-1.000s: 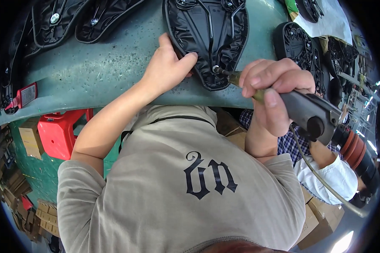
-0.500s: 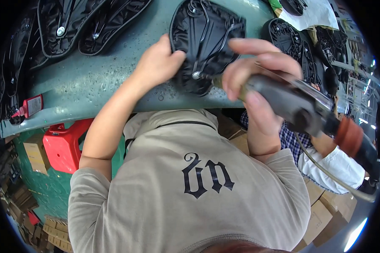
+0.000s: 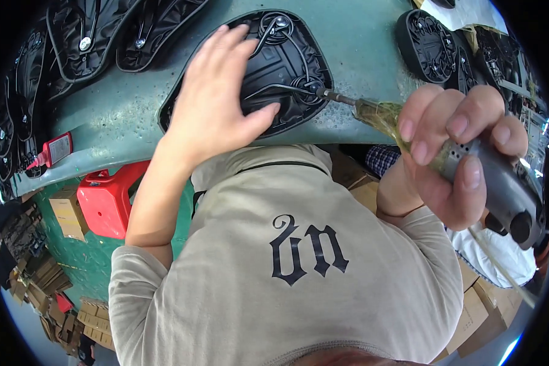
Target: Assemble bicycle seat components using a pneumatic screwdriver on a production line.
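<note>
A black bicycle saddle (image 3: 280,61) lies upside down near the front edge of the bench. Its underside shows wire rails, coil springs and bolts. Over its left part, my left hand (image 3: 216,91) is spread with the thumb apart, gripping nothing; whether the palm presses on the saddle I cannot tell. My right hand (image 3: 463,128) wraps around a grey power screwdriver (image 3: 506,183) with yellowish tape near its nose. The driver's bit (image 3: 338,96) points left and meets a bolt by the right-hand spring coil of the saddle.
Several saddles (image 3: 85,43) lie at the left of the green bench (image 3: 122,110), others (image 3: 427,46) at the far right. A red glue bottle (image 3: 58,149) stands near the left edge. Below are a red stool (image 3: 107,201) and cartons (image 3: 70,210). A cord (image 3: 500,265) hangs from the driver.
The saddle has turned so its narrow end points left. My left hand has gone from gripping its edge to lying spread over it. The driver has swung right, its bit now at another bolt.
</note>
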A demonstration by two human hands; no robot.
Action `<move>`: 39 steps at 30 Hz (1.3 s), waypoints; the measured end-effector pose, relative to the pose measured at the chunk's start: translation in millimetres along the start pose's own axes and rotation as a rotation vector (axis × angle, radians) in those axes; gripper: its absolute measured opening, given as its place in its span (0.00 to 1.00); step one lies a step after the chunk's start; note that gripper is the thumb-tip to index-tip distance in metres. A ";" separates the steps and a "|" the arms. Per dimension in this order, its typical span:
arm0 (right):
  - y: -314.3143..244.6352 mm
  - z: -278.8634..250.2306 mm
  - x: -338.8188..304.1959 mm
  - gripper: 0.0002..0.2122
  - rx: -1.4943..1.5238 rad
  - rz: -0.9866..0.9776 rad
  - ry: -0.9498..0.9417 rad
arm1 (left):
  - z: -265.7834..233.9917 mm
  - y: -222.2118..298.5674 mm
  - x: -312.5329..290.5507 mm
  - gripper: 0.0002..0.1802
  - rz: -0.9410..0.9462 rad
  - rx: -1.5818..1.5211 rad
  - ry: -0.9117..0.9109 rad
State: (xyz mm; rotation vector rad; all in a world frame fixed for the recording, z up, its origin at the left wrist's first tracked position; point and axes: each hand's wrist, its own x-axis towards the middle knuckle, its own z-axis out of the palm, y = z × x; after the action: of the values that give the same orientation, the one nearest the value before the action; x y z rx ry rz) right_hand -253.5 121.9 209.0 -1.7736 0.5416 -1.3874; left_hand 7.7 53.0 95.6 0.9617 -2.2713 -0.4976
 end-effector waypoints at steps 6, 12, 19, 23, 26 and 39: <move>-5.6 15.3 -3.8 0.21 -0.044 0.042 0.049 | 32.5 -7.0 -4.7 0.33 -0.002 0.079 0.141; 18.7 20.9 -10.6 0.21 -0.116 0.014 0.090 | 33.8 -9.0 -3.3 0.33 0.006 0.072 0.158; -0.8 -4.6 -5.9 0.22 -0.079 -0.006 0.117 | 29.9 -12.4 -2.9 0.33 0.037 0.010 0.118; 5.3 -28.5 -8.0 0.23 -0.054 -0.080 0.136 | 29.5 -4.8 6.6 0.31 0.113 -0.086 -0.014; 5.0 -39.2 -11.3 0.23 -0.047 -0.083 0.168 | 37.4 -3.4 17.8 0.30 0.142 -0.100 -0.030; -3.4 -36.5 -79.7 0.15 -0.230 0.076 0.631 | 39.8 3.7 50.0 0.25 -0.037 -0.117 -0.143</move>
State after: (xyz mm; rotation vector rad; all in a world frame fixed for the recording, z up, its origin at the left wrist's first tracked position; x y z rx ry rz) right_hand -312.8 171.0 166.9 -1.4383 1.1255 -1.8906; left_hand -47.9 22.4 87.7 0.9374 -2.3246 -0.7275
